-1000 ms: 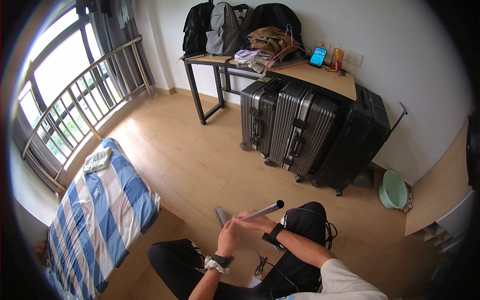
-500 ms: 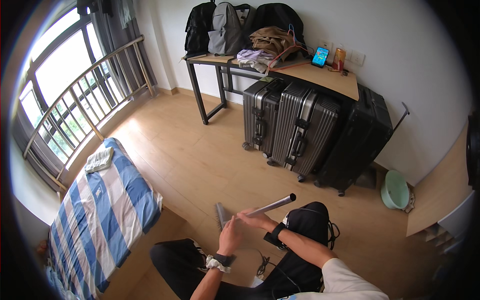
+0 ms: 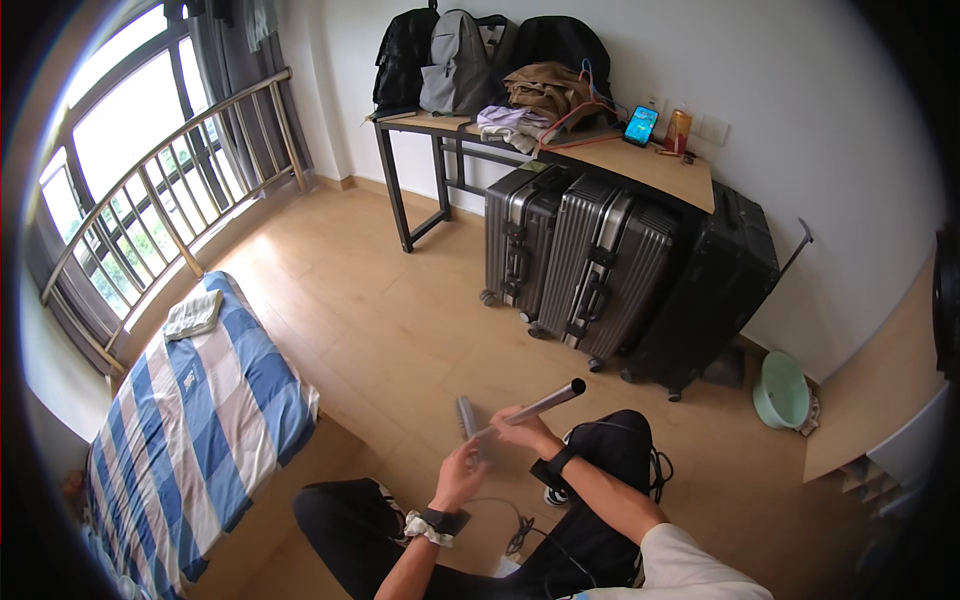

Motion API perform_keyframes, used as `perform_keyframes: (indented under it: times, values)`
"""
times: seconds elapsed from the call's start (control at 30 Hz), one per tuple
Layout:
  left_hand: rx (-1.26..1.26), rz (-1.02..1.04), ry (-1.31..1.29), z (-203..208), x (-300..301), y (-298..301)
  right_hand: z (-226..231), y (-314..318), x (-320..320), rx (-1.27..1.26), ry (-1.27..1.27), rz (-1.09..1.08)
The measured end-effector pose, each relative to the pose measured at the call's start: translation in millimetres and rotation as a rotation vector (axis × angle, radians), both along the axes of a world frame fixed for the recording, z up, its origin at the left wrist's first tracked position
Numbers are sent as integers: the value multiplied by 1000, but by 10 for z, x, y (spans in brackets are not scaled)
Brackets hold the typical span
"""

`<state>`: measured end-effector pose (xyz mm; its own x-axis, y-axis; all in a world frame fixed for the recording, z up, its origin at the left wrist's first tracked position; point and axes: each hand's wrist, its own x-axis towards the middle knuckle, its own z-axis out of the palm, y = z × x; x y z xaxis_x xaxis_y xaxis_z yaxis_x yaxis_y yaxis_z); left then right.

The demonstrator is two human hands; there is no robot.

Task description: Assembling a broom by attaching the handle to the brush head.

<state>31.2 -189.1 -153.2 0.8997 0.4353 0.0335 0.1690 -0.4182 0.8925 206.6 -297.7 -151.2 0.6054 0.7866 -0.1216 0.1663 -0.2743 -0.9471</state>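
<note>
A silver metal tube slants across in front of me, its open dark end up to the right. My right hand is closed around the tube's lower part. At the tube's lower left lies a grey brush head with a row of bristles along its edge. My left hand is at this lower end, its curled fingers on the brush head, slightly blurred. How tube and head are joined is hidden by the hands. Both wrists wear black bands, the left one also a white scrunchie.
Dark suitcases stand by the desk, which bears backpacks, clothes, a phone and a bottle. A green basin is at the right. A bed with checked bedding is at the left. A dark cable lies between my legs.
The brush head has swung right and now stands more upright beside the tube. My right hand has shifted slightly up and right; the left hand's fingers have spread a little around the lower end.
</note>
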Motion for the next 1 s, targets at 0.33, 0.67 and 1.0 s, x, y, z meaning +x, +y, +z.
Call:
perform_keyframes:
  times: [0.33,0.67,1.0]
  values:
    - [-12,-10,-88,14,-20,-8,245,129,-244,-61,-129,230]
    - [-9,-19,-77,83,1,-22,239,105,-251,-35,-152,241]
    - [-47,1,-114,52,-37,-36,159,125,-258,12,-229,230]
